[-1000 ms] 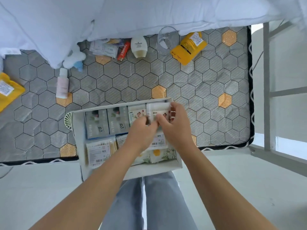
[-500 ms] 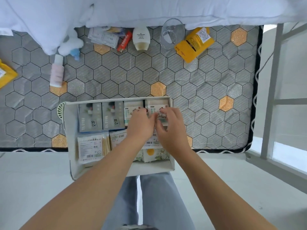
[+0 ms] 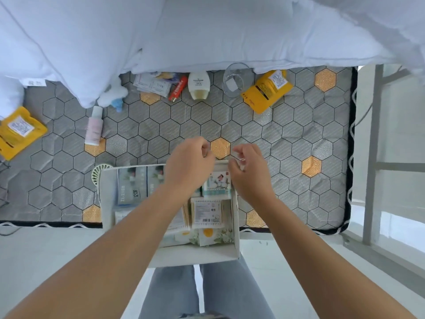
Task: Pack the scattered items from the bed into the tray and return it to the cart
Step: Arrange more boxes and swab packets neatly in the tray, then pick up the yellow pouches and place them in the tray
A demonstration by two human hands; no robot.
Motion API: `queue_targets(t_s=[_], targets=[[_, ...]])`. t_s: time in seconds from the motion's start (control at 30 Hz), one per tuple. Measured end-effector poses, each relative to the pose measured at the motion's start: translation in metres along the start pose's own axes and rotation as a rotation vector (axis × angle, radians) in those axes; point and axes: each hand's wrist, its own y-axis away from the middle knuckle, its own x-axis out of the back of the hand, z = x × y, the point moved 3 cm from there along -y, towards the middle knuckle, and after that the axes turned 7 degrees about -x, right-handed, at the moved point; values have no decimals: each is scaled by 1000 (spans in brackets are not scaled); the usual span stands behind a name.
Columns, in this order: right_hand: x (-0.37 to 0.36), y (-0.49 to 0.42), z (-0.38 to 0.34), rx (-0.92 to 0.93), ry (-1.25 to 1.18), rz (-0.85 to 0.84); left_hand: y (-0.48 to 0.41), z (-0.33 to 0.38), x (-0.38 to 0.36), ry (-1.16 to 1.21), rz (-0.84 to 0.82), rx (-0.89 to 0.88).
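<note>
A white tray [image 3: 195, 256] sits on the near edge of the bed, filled with boxes, cotton swab packs [image 3: 208, 211] and flowered tissue packs. My left hand [image 3: 189, 163] and my right hand [image 3: 249, 168] hover over the tray's far rim with fingers loosely curled, holding nothing. Loose on the mattress lie a yellow pouch [image 3: 266, 92], a clear glass [image 3: 234, 79], a white bottle [image 3: 198, 85], a red tube [image 3: 177, 89], a paper packet [image 3: 153, 85], a pink bottle [image 3: 94, 126] and a second yellow pouch [image 3: 18, 132].
A white duvet [image 3: 207, 31] and a pillow [image 3: 57, 49] cover the far side of the bed. A small blue-and-white plush [image 3: 115, 97] lies by the pillow. A green round object [image 3: 99, 173] touches the tray's left corner. A metal bed frame [image 3: 372, 157] stands on the right.
Both hands have let go of the small pack in the tray's far right corner and lifted away toward the far rim. The pack now lies in the tray.
</note>
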Motion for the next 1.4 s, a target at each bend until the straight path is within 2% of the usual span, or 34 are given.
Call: queue_targets(t_s=[0.17,0.33,0.43,0.6,0.73,0.87,1.23,1.4], targets=[[12,-36,-4,-35,-9,76,-41,25,-5,60,-133,-65],[9,-86,15,-86,113,126,-82,26,-34,11,-279,-64],[1,-121,22,-35,278,133,-102,13,-45,63,-287,-31],[-2,-161,42,-133,446,153,-115,-5,-62,108,-307,-51],[0,-185,46,-43,676,85,-116,-18,-67,131,-346,5],[2,-199,49,-10,806,65,-116,-28,-67,119,-350,0],[5,-203,43,-25,818,35,-118,-24,-61,154,-353,55],[1,-174,34,2,765,25,-115,-23,-49,197,-317,67]])
